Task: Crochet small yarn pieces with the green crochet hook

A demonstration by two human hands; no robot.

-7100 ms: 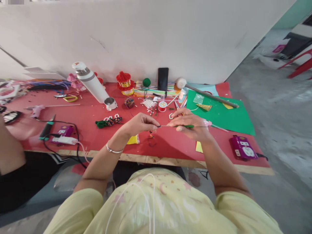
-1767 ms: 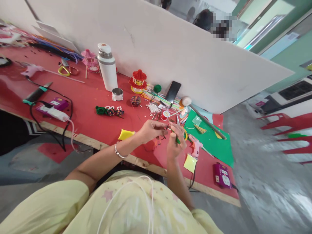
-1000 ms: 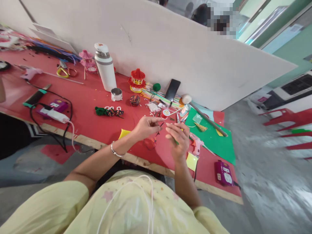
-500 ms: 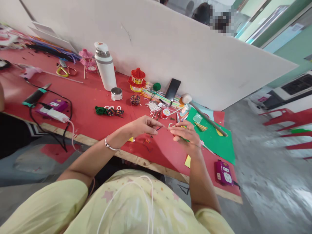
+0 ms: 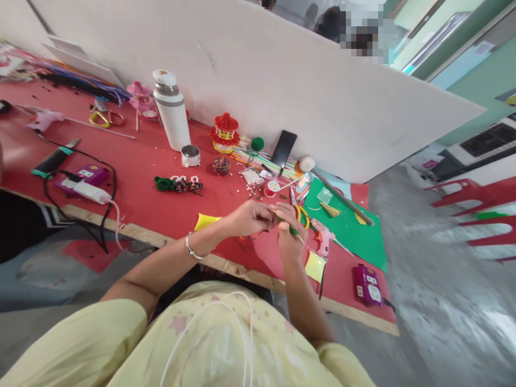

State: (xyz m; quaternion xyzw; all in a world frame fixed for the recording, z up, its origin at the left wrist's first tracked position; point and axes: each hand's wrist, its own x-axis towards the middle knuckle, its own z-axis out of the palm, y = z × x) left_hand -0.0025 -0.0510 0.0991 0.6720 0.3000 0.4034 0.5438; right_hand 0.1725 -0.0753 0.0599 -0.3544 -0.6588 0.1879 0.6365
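In front of my body, my two hands meet above the red table (image 5: pixel 141 209). My left hand (image 5: pixel 252 217) is closed, its fingertips pinching a small dark piece of yarn (image 5: pixel 266 230). From the right, my right hand (image 5: pixel 289 231) is wrapped round a crochet hook (image 5: pixel 294 231) with a green grip, its thin pale end pointing down and right. The hook's tip is hidden among my fingers near the yarn. Just right of that hand lie yellow-handled scissors (image 5: pixel 305 216) and a pink glue gun (image 5: pixel 323 236).
Behind my hands are a thread spool (image 5: pixel 273 186), white beads (image 5: pixel 252 176), a multicoloured yarn ball (image 5: pixel 221 166) and a phone (image 5: pixel 284 147). A white flask (image 5: pixel 173 121) stands at the back left. Green sheet (image 5: pixel 350 236) and a purple power strip (image 5: pixel 367 286) lie right. Another person sits far left.
My right hand has moved left and turned, closing up to my left hand. The scissors' handles and the glue gun now show beside it. My left hand has curled in.
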